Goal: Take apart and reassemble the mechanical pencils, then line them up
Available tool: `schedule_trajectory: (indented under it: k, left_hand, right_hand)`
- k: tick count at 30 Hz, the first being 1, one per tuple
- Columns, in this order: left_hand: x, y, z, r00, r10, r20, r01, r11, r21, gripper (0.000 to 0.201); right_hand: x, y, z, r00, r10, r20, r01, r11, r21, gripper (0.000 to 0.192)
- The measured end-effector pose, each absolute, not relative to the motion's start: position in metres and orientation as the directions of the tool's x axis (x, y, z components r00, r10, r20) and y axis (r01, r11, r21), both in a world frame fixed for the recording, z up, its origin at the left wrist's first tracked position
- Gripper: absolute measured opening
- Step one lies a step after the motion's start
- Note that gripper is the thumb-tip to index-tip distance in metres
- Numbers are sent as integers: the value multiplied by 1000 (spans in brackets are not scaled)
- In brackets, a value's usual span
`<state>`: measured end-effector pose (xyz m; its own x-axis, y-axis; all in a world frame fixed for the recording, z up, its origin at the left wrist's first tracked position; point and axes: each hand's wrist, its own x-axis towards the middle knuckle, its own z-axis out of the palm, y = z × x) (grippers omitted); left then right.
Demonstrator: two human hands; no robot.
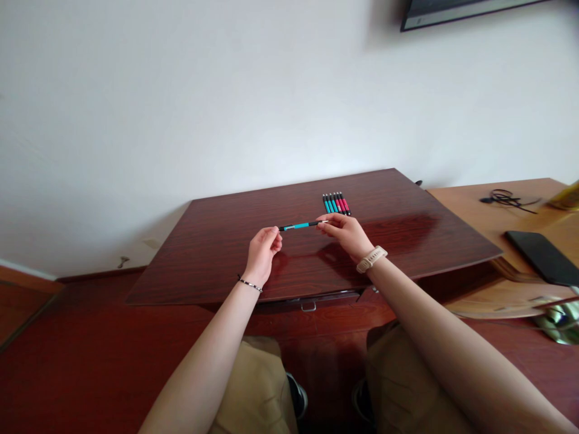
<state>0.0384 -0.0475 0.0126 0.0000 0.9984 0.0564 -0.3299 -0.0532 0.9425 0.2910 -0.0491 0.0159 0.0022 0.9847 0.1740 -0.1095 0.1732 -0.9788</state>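
Where our two hands meet above the middle of the dark red wooden table (217, 265), we hold one pen (299, 226): slim, with a teal barrel and black ends, lying level and crosswise, clear of the tabletop. Our left hand (263, 248) pinches its left black end between closed fingertips; our right hand (344, 232) pinches the right end the same way, where a pale tip shows. Beyond the right hand, toward the far edge, lies a row of pens (336, 204), teal and pink, side by side and touching. To the right stands a lighter wooden desk (470, 208) bearing a coiled black cable (509, 199) and a flat black device (543, 256). Nothing lies between the held pen and the row.
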Motion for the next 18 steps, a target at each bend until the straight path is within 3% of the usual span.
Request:
schedule_trajectory:
  k: [15,18]
  left_hand:
    - [42,-48,14,-33,990,134,-242,-138,960,36]
    - [41,-48,14,-37,990,134,-247,-139,959,36]
  right_hand:
    - [290,-55,20,26,990,138,4,138,-990,56]
    - [291,-55,21,18,991,134,-20,135,-991,50]
